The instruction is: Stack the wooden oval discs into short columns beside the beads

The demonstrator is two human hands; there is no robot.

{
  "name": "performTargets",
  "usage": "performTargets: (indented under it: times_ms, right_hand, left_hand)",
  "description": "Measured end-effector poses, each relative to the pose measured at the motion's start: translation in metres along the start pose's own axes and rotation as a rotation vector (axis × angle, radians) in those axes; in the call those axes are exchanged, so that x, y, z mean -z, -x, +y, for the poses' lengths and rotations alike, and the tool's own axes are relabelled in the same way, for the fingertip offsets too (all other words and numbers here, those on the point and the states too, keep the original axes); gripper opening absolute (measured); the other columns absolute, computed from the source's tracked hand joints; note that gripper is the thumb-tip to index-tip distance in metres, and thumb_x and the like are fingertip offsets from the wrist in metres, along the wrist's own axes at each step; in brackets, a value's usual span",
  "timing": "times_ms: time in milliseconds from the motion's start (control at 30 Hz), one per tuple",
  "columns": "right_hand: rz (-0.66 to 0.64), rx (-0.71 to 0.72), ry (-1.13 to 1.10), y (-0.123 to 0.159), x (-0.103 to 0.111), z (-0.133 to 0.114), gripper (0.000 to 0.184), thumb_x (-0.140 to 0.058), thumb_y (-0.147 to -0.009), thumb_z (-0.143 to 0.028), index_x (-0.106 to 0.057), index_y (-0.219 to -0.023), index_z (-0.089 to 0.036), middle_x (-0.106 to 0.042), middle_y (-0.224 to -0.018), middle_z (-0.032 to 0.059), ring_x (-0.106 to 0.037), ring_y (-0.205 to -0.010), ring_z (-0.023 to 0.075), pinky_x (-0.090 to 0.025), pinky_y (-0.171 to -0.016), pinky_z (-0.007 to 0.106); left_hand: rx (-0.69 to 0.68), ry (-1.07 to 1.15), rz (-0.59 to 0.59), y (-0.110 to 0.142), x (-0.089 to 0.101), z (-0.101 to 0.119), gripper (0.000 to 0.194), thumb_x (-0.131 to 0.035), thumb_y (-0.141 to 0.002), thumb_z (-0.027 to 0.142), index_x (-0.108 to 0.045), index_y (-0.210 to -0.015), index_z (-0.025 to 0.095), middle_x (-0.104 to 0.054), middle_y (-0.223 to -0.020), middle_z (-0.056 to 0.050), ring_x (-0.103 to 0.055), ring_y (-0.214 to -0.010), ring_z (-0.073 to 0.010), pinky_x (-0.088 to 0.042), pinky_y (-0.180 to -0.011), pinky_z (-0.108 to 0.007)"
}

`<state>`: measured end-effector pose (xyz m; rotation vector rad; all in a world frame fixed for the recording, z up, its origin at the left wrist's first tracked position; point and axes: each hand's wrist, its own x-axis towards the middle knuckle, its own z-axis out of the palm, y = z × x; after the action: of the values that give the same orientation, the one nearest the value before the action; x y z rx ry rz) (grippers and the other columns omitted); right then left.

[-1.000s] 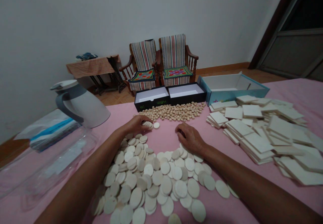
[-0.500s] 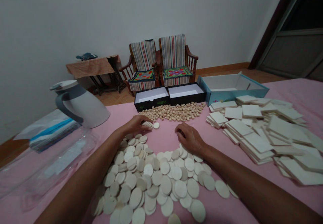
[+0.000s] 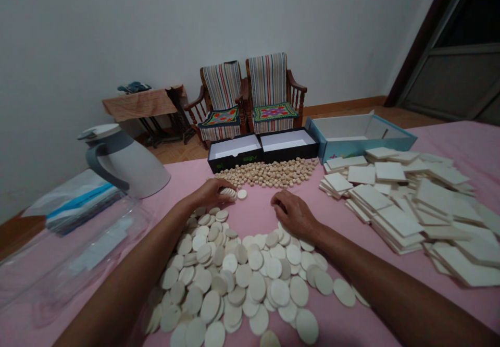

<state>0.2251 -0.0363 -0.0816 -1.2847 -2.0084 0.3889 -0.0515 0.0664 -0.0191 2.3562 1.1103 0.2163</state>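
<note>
Free room over pink cloth (image 3: 254, 214); wooden pieces (image 3: 269, 175) bar the far side, discs (image 3: 257, 287) the near

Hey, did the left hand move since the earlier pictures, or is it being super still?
No. The left hand shows no visible shift in any direction, judged against the left black box beyond it.

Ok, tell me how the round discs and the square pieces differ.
Shape: the round discs have curved rims; the square pieces have straight edges and corners. Size: the square pieces look larger than the discs. Place: the discs mostly fill the near middle; the square pieces lie at the right. Both are pale, flat and loosely piled.
</note>
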Motion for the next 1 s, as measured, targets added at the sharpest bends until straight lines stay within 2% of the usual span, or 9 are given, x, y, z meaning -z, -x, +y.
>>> performTargets:
  times_ms: [1000]
  right_hand:
    - [0.009,-0.002,-0.005,0.0003,0.0010,-0.0018,0.014,-0.047,-0.079,-0.009,-0.054,-0.085,-0.019,-0.054,-0.082,0.0024,-0.050,-0.075,0.0153,-0.035,-0.067,0.027]
  left_hand:
    - [0.001,0.056,0.001,0.0017,0.0010,-0.0002,0.051,-0.070,-0.072,0.050,-0.069,-0.107,0.013,-0.071,-0.093,-0.007,-0.061,-0.080,-0.0189,-0.044,-0.071,-0.024]
